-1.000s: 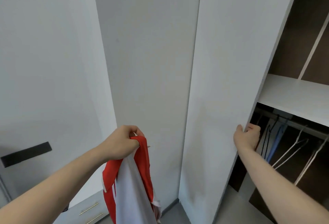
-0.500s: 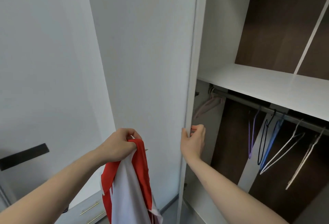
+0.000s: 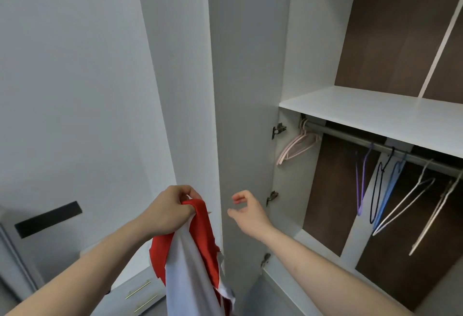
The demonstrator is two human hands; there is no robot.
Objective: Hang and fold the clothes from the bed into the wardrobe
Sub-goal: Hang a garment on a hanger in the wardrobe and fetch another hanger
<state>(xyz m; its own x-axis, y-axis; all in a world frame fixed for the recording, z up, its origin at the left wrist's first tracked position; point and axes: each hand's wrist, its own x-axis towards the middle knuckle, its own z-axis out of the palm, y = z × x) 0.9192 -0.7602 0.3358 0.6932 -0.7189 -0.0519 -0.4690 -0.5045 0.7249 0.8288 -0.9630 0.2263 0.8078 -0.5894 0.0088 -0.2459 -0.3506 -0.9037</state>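
Head view: garment [image 3: 193, 265] hanging vertically.

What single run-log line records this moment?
left hand: grips red-and-white garment | right hand: free, beside open wardrobe door | hangers: bare on rail

Head view, down toward wardrobe [image 3: 350, 120]

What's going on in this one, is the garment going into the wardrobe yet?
Not yet. The person's left hand grips a red and white garment that hangs down in front of the open wardrobe door. The right hand is free beside the door's inner face, fingers loosely curled, holding nothing. Inside, empty hangers hang on the rail under a white shelf: a pink hanger at the left, a purple hanger further along.
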